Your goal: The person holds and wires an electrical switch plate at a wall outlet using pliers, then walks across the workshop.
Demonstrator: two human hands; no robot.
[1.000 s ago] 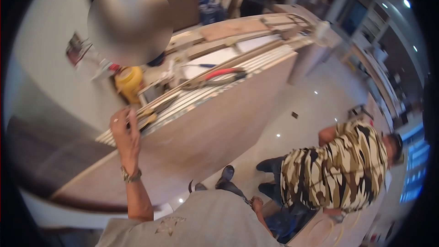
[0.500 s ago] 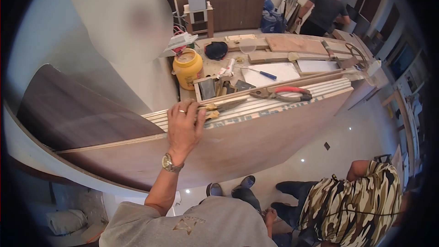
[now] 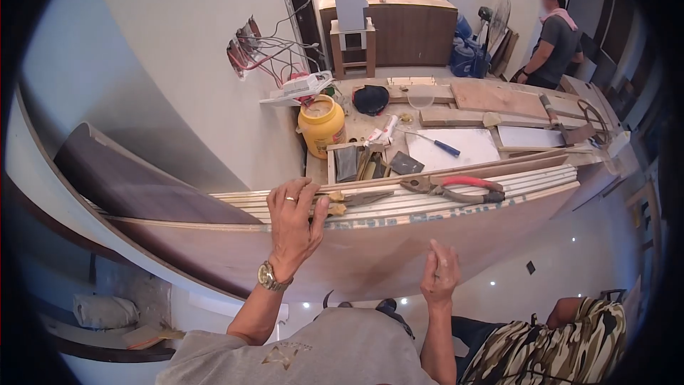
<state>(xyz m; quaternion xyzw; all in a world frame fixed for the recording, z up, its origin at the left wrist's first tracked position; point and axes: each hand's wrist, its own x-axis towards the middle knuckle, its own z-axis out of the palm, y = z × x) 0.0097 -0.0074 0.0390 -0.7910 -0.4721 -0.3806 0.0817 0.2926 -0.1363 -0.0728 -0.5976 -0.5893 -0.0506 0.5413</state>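
Note:
My left hand point(image 3: 293, 222), with a ring and a wristwatch, is curled over the top edges of a stack of plywood boards point(image 3: 370, 253). Just beside its fingers lies a dark-bladed tool with yellow handle ends point(image 3: 336, 203); its exact kind is unclear. My right hand point(image 3: 441, 272) is raised in front of the boards' near face, fingers loosely bent and apart, with nothing seen in it. Red-and-black-handled pliers point(image 3: 467, 189) rest on the board edges, right of the yellow tool.
Behind the boards, a cluttered worktop holds a yellow tub point(image 3: 320, 135), a blue-handled screwdriver point(image 3: 447, 148), a dark cap point(image 3: 371, 100) and wood pieces point(image 3: 499, 98). Loose wires point(image 3: 271, 53) hang from the wall. A person in camouflage point(image 3: 548, 342) is close at right; another person point(image 3: 556, 39) stands farther back.
My right hand has come up into view beside the boards. My left hand stays on the board edges. The view has shifted, and the far person has turned.

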